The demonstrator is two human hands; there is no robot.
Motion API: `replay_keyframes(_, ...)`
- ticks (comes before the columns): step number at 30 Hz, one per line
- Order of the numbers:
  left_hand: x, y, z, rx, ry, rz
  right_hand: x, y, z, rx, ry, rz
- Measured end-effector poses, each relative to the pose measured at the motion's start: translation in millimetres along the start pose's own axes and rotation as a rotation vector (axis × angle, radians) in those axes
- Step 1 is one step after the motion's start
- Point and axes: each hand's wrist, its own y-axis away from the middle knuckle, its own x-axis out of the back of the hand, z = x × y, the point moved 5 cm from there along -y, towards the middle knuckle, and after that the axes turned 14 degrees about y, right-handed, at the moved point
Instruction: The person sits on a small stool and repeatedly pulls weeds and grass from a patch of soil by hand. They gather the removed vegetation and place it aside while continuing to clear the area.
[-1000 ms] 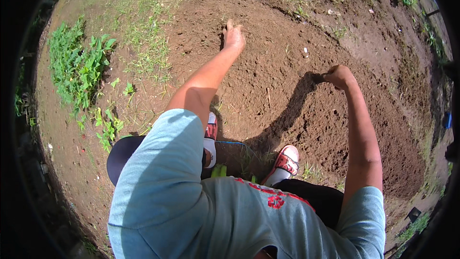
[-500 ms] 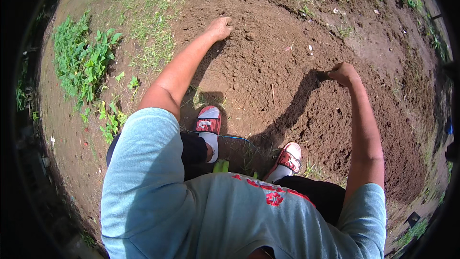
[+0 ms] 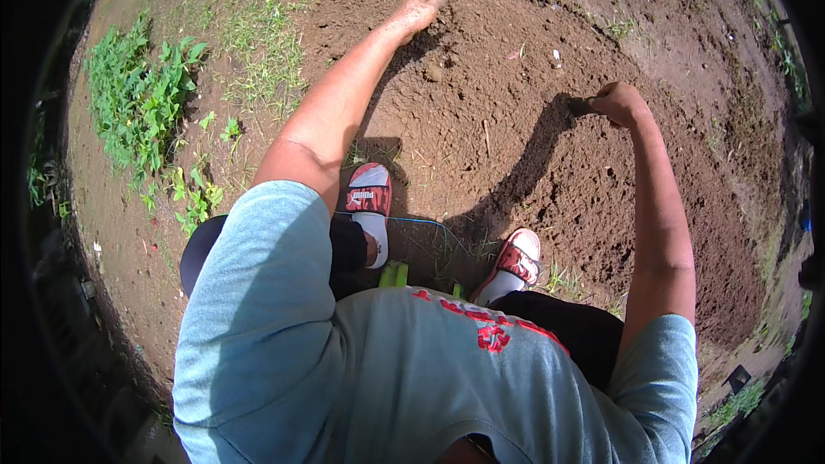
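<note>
Loose brown soil [image 3: 481,69] lies heaped in front of me. My left hand [image 3: 418,10] reaches to the far part of it, its fingers bent and drawn together close to the surface. Whatever they may hold is too small to make out. Over the soil on the right, my right hand [image 3: 620,105] is closed, its fingers pressed together. A short dark piece [image 3: 581,106] shows at its fingertips, merging with the arm's shadow, and I cannot tell its kind.
My feet in red and white slides [image 3: 369,189] stand at the soil's near edge. A thin blue string [image 3: 417,220] runs between them, near a bright green object [image 3: 394,274]. Leafy green plants [image 3: 142,103] grow on the left, and grass patches [image 3: 262,43] border the soil.
My left hand has moved farther away and slightly right over the soil. The right hand appears a little higher, while the whole view has shifted slightly.
</note>
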Motion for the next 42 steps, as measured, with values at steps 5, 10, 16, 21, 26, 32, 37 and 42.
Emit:
replay_keyframes(5, 29.5, 42.4, -76.6, 0.145, -0.924, -0.455, -0.1, -2.1, -2.6, 0.040, 0.030, 0.051)
replay_keyframes(10, -23.0, 152.8, -194.0, 0.376, -1.192, -0.810, 0.4, 2.1, -4.0, 0.010, 0.025, 0.027)
replay_keyframes(16, -66.9, 224.7, -200.7, 0.360, -0.578, -0.159, 0.7, 3.5, -5.5, 0.010, 0.010, 0.025)
replay_keyframes(21, -31.8, 156.6, -154.7, 0.256, 0.131, 0.229, -0.5, -0.1, -3.2, -0.012, 0.052, -0.015)
replay_keyframes(26, -68.2, 198.4, -129.1, 0.243, 0.174, 0.185, 1.8, -0.1, -3.1, -0.004, 0.027, 0.000)
replay_keyframes(32, -131.3, 313.1, -136.6, -0.150, -0.725, -0.454, -0.4, 0.1, -3.7, 0.038, 0.051, -0.015)
replay_keyframes(37, -91.5, 254.4, -183.8, 0.533, 0.619, 0.085, -2.2, -2.6, -3.0, 0.047, 0.049, 0.019)
replay_keyframes(42, -63.3, 197.3, -108.4, -0.075, 0.299, 0.431, -1.2, 0.6, -4.3, 0.033, 0.029, -0.011)
